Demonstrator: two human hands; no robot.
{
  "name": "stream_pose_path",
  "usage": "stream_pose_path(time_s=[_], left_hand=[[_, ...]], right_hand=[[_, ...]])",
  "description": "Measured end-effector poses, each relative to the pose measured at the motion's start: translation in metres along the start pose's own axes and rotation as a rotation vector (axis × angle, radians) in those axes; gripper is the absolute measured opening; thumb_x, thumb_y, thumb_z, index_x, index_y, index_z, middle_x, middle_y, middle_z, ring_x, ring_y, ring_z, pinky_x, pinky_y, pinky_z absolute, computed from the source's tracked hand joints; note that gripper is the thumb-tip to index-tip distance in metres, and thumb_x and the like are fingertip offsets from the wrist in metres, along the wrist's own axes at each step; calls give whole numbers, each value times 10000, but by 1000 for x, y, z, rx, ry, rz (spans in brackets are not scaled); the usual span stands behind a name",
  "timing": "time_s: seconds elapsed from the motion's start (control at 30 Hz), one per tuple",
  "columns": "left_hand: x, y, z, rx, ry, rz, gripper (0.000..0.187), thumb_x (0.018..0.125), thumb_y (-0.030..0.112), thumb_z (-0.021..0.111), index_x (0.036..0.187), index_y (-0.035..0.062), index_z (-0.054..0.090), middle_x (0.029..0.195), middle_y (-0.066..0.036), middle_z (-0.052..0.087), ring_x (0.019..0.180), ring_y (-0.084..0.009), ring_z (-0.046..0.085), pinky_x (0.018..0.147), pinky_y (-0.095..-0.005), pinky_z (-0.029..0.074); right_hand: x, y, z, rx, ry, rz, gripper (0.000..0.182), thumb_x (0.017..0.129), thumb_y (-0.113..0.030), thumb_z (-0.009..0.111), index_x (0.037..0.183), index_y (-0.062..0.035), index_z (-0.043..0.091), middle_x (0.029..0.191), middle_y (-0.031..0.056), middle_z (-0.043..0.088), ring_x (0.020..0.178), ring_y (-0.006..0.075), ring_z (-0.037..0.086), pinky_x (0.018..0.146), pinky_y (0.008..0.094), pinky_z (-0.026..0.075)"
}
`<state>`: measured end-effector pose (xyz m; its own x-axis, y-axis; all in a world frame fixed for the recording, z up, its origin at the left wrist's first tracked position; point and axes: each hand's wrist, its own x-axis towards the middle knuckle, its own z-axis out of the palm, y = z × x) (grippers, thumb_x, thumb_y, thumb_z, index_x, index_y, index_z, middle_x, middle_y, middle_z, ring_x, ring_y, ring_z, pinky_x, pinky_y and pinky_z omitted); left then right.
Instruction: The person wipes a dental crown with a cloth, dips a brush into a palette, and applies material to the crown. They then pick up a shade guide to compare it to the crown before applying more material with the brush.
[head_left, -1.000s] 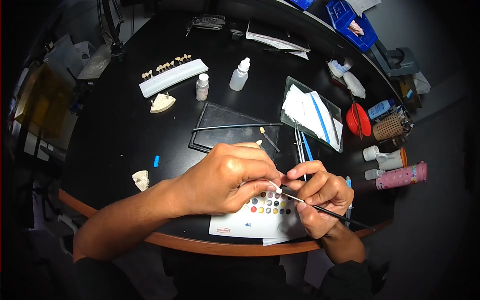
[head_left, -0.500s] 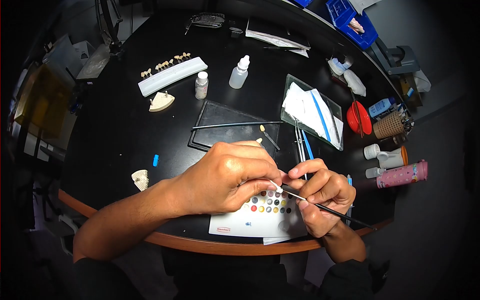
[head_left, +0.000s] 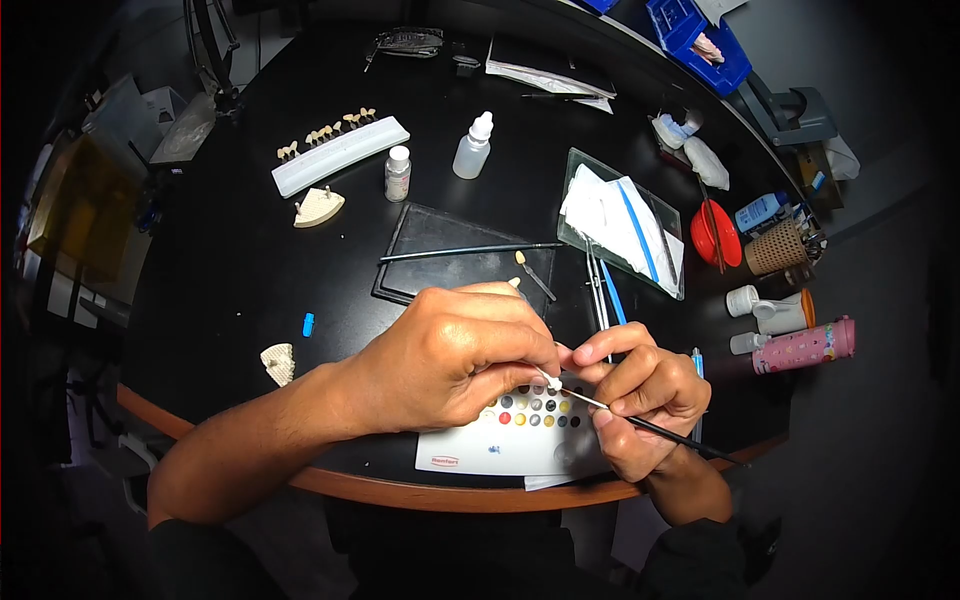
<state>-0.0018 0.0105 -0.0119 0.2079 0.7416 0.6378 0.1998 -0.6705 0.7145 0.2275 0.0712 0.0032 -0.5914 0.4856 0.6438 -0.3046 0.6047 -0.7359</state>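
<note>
Between the thumb and fingertips of my left hand [head_left: 465, 350] is a small white piece [head_left: 553, 383], much like a dental crown; the fingers partly cover it. My right hand [head_left: 645, 395] grips a thin black-handled brush [head_left: 680, 439] like a pen, its fine tip at the white piece. Fingertips of both hands come close together there. Below them lies a white paint palette [head_left: 480, 456] with rows of coloured spots, partly hidden by the hands. Behind my left hand, a shade tab [head_left: 538, 277] rests near a dark slab [head_left: 440, 275], across which lies a second brush [head_left: 470, 252].
A white shade-guide holder [head_left: 340, 158], a small bottle [head_left: 397, 175] and a dropper bottle [head_left: 472, 147] stand farther back. Model pieces [head_left: 319, 208] lie left. A glass plate [head_left: 672, 280] bears white tissue; tweezers [head_left: 597, 295], a red bowl [head_left: 712, 238] and a pink bottle [head_left: 805, 345] are right.
The whole view has shifted slightly. My hands keep nearly the same pose, with the brush tip still at the white piece.
</note>
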Motion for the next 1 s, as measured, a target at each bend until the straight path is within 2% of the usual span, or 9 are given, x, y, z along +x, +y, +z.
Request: stream_pose_path(time_s=[0.3,1.0], left_hand=[[-1,0,0,10,-3,-8,130,797,-32,809,909,25,778,889,-88,769,818,-216,732,691,-317,585],[-1,-1,-1,30,-17,-4,141,794,-34,808,925,11,780,904,-99,776,824,-221,740,692,-316,589]], right_hand=[[0,-1,0,20,-5,21,173,711,105,648,732,-18,529,695,114,638,1005,369,741,854,467,674],[1,0,0,-8,-14,-17,162,675,88,660,710,-20,545,657,102,624,978,379,751,801,442,667]])
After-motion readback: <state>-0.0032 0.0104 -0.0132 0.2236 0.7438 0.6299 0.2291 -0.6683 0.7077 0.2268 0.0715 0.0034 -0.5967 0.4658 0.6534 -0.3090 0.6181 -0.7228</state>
